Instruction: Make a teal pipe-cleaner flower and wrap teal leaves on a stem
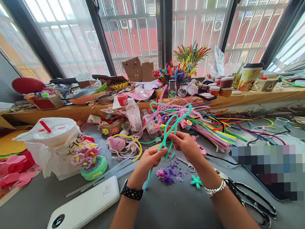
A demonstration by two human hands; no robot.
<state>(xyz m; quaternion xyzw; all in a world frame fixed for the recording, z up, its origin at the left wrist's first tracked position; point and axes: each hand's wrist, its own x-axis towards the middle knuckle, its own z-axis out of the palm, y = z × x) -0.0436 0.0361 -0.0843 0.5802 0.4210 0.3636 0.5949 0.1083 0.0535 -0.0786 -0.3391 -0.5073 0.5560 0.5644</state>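
A: Taking the purple clippings as your mark, where did you have the turquoise pipe cleaner?

B: You held it in the air over the table, beyond the clippings, its lower end slanting down to the left of them.

A: And how were your fingers set?

B: Both hands were pinching it. Your left hand had thumb and fingertips pressed together on the strands; your right hand pinched the loop, slightly higher and farther from the clippings.

A: So which way did its long axis run?

B: From near left of the clippings up to far right of them, with its upper tip past your right fingers. Your right hand was nearer that tip, your left nearer the low end. The loop stood between, and whether it was one strand or two, you couldn't tell from this view.

A: What lay about you?

B: Small scissors just right of the clippings, a turquoise flower right and nearer you, and a pipe cleaner bundle beyond.
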